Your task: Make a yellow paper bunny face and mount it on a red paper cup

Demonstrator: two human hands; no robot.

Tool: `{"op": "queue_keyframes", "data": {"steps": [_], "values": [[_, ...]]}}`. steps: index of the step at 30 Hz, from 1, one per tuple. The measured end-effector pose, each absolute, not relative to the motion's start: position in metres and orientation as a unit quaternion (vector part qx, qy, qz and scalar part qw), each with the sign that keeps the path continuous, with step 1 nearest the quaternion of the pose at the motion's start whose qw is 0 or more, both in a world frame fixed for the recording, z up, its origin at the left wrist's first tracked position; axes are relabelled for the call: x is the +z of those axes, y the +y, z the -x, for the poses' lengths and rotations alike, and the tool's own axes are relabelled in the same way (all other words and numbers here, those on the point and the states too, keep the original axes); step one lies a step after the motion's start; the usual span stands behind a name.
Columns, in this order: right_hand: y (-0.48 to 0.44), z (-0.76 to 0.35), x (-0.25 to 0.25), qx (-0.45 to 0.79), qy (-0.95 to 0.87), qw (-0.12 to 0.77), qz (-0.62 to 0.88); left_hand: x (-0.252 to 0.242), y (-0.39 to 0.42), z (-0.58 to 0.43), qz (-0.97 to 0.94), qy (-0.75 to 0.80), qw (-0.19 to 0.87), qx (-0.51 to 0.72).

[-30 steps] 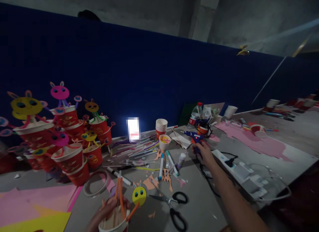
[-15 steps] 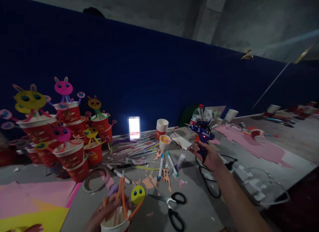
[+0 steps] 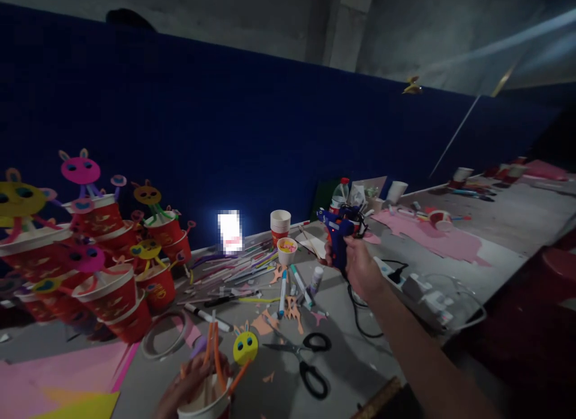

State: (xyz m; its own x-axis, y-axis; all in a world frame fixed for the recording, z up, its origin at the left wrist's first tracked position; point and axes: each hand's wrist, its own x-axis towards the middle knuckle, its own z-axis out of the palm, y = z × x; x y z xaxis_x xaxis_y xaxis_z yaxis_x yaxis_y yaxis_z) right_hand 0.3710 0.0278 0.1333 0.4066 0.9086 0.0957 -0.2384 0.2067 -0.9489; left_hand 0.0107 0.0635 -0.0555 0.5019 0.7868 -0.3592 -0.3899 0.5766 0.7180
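My right hand (image 3: 357, 266) is wrapped round the handle of a blue glue gun (image 3: 337, 230), whose nozzle points left above the table. At the bottom, my left hand (image 3: 191, 377) is closed on orange pipe cleaners (image 3: 217, 353) that stand in a paper cup (image 3: 209, 401). A yellow bunny face (image 3: 245, 347) lies just right of that cup. Black-handled scissors (image 3: 301, 353) rest open on the table beside it. Several red cups (image 3: 155, 287) with paper bunny figures stand at the left.
Markers (image 3: 282, 293), a glue bottle (image 3: 316, 280) and paper scraps lie mid-table. Behind them are stacked cups (image 3: 279, 224) and many pipe cleaners (image 3: 243, 260). A tape roll (image 3: 164, 335) sits left; a power strip (image 3: 391, 278) and cables lie right.
My right hand has closed round the glue gun and raised it off the table area, turning it slightly. The view has shifted to the right. My left hand stays at the cup.
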Motion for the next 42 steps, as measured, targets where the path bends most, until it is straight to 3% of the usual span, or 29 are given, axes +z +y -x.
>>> {"op": "queue_keyframes", "data": {"steps": [5,15,21,27,33,38,42], "values": [[0.023,-0.363,0.125,0.363,-0.431,0.673,0.478,-0.042,0.054,-0.016,-0.364,0.337,0.781,0.379],[0.006,-0.336,0.114,0.404,-0.485,0.662,0.405,0.001,0.03,-0.024,-0.366,0.338,0.769,0.401],[-0.005,-0.318,0.096,0.527,-0.473,0.597,0.378,0.032,0.009,-0.027,-0.322,0.357,0.773,0.414],[-0.017,-0.303,0.088,0.601,-0.448,0.503,0.43,0.025,0.005,-0.024,-0.319,0.334,0.781,0.42],[-0.036,-0.295,0.07,0.486,-0.521,0.382,0.589,0.025,0.005,-0.022,-0.352,0.329,0.773,0.413],[-0.042,-0.284,0.061,0.315,-0.602,0.373,0.631,0.028,0.003,-0.019,-0.331,0.304,0.801,0.396],[-0.041,-0.278,0.06,0.29,-0.635,0.369,0.614,0.027,0.003,-0.018,-0.299,0.31,0.805,0.408]]}}
